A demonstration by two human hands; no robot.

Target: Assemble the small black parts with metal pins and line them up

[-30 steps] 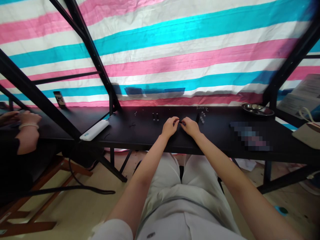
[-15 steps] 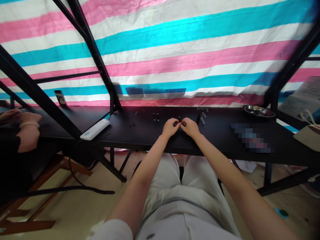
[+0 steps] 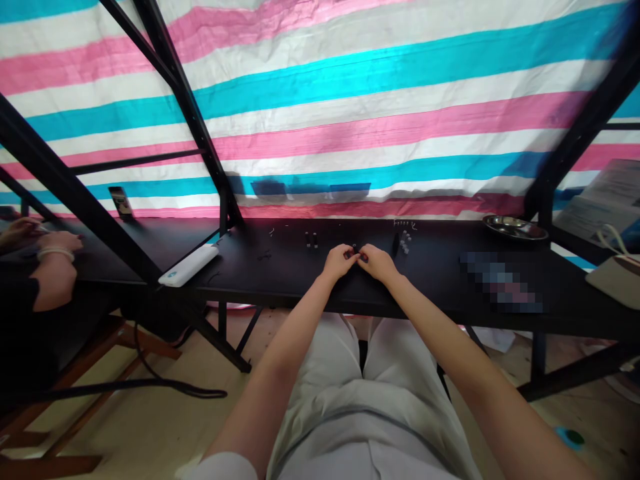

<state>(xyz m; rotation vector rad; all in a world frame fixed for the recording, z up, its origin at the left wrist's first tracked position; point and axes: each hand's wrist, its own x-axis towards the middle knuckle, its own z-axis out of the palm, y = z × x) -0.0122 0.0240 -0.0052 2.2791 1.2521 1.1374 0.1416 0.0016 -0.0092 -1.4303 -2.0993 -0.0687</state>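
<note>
My left hand (image 3: 340, 261) and my right hand (image 3: 376, 261) meet over the middle of the black table (image 3: 280, 280). Both are closed, fingertips pinched together around a small dark piece (image 3: 355, 249). Its kind is too small to make out, and the fingers cover most of it. Left of my hands, two small dark cylinders with pale ends (image 3: 311, 240) stand side by side. To the right are an upright black piece (image 3: 397, 244) and a cluster of small grey-white pieces (image 3: 406, 243).
A white oblong case (image 3: 189, 265) lies at the left, a shiny metal dish (image 3: 515, 228) at the back right. Near it is a blurred-out flat item (image 3: 500, 281). Black frame posts (image 3: 187, 110) rise on both sides. At far left, another person's hand (image 3: 60, 241) is at work.
My hands have drawn slightly closer together and shifted a little left around the small dark piece. The whole view has tilted slightly, so the table sits a little lower.
</note>
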